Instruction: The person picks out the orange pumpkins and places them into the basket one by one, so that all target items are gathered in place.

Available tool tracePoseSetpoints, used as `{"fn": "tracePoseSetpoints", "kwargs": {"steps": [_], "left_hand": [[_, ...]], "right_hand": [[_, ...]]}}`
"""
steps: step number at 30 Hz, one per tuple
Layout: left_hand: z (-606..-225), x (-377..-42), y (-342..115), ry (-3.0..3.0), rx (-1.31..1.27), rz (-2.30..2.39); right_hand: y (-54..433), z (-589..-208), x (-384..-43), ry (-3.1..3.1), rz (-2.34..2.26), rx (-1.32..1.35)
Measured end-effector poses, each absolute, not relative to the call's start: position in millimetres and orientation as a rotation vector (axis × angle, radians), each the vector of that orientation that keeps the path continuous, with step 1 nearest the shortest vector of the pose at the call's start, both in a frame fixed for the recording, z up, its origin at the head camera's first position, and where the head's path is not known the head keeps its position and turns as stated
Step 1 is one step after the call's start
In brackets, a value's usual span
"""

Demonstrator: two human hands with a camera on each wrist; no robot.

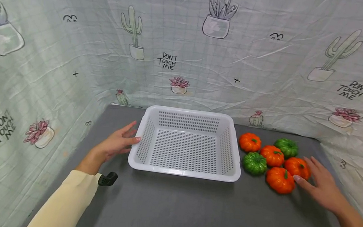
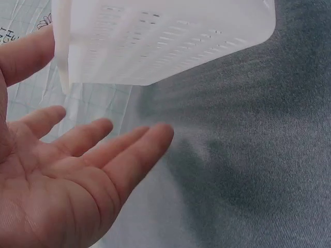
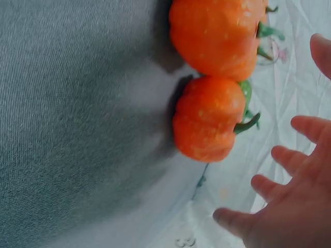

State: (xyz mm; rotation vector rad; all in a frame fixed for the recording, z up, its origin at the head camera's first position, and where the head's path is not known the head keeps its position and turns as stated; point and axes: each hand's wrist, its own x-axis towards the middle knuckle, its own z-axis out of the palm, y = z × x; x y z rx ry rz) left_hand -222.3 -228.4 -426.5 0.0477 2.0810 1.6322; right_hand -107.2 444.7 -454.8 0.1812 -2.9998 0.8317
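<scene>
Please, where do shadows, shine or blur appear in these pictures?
Head view: small highlights on the orange pumpkins, soft shadow in front of the white basket; left wrist view: the basket's side looks washed out; right wrist view: dark shadows beside the pumpkins on the gray tabletop, and the right hand looks slightly soft.

Cloth-walled booth, cactus-print sheeting (image 1: pixel 217 73) on three sides, grey tabletop (image 1: pixel 173 210)

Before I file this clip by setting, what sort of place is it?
Probably a small screened-off workspace, though whatever lies beyond is hidden: cactus-printed cloth closes in the back and sides of a grey surface, where a white basket sits beside orange and green pumpkins.
</scene>
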Motion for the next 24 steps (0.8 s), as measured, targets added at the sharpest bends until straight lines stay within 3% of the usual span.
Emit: {"fn": "tracePoseSetpoints", "kwargs": {"steps": [24], "left_hand": [[-428,-220,-222,1.854,-0.068,1.813]], "right_hand": [[476,-463,-122,-3.080,1.142,-0.156]]}}
